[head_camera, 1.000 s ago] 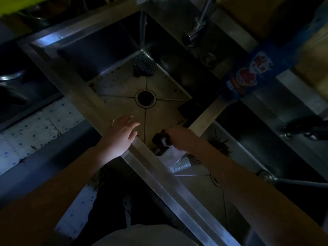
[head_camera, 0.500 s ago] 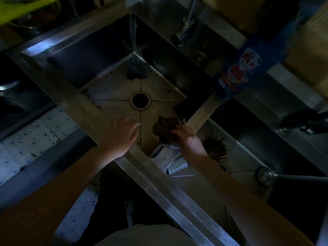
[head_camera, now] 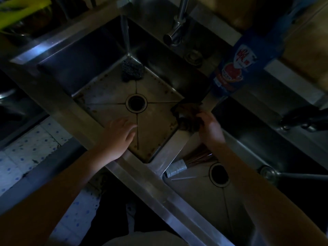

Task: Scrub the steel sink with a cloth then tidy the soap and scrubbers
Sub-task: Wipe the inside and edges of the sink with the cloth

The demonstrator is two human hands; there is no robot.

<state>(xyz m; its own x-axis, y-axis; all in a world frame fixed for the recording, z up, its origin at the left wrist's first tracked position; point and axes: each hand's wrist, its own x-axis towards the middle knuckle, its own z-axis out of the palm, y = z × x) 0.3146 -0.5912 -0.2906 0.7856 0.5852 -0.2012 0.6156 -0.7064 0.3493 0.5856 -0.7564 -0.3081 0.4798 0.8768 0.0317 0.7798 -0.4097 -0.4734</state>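
Note:
A steel sink [head_camera: 106, 96] with a round drain [head_camera: 136, 103] fills the middle of the dim view. My right hand [head_camera: 210, 126] grips a dark cloth [head_camera: 188, 116] and presses it against the sink's right wall, by the divider. My left hand [head_camera: 118, 137] rests flat on the sink's front rim, fingers straight and reaching over the basin. A dark mesh scrubber [head_camera: 132, 70] lies in the far corner of the basin. A blue soap bottle [head_camera: 234, 68] stands on the ledge at the right.
A faucet [head_camera: 177, 31] rises behind the basin. A second basin [head_camera: 236, 206] at the right holds a bristle brush with a taped handle [head_camera: 179, 168] and its own drain [head_camera: 218, 174]. Tiled floor [head_camera: 35, 150] shows at the left. Something yellow-green [head_camera: 19, 11] sits top left.
My right hand has carried the cloth from the sink's near corner up along the right wall toward the back. The left hand has stayed on the rim.

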